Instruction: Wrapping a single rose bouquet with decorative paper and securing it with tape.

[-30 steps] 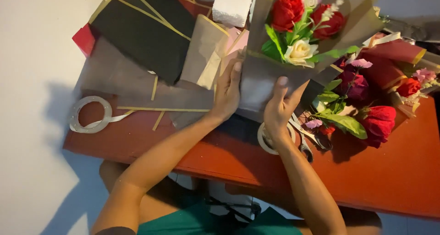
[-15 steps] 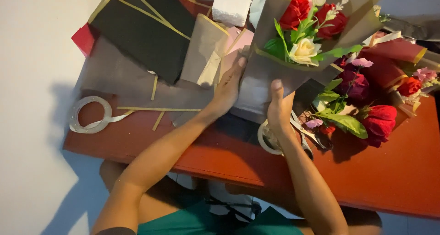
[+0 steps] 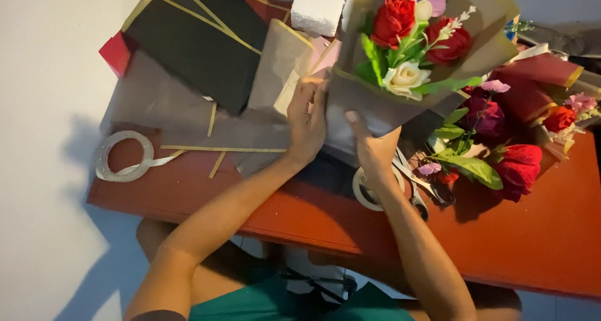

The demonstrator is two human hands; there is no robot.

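A bouquet (image 3: 410,39) of red, cream and pink flowers sits in grey-brown wrapping paper (image 3: 369,105) at the top centre, raised off the red table (image 3: 532,233). My left hand (image 3: 307,117) presses flat against the left side of the wrap, fingers together. My right hand (image 3: 369,142) grips the wrap's lower end from the right, thumb on the paper. Both forearms reach up from the bottom of the view.
Black, grey and beige paper sheets (image 3: 200,45) lie at the upper left with a white foam block (image 3: 319,8). A ribbon roll (image 3: 124,156) lies at left. A tape roll (image 3: 366,196) and scissors (image 3: 416,183) lie under my right wrist. A second bouquet (image 3: 507,133) lies at right.
The bouquet has been lifted and turned upward toward the top of the view. My right hand closed round the wrap's lower end; my left hand slid up along its left side.
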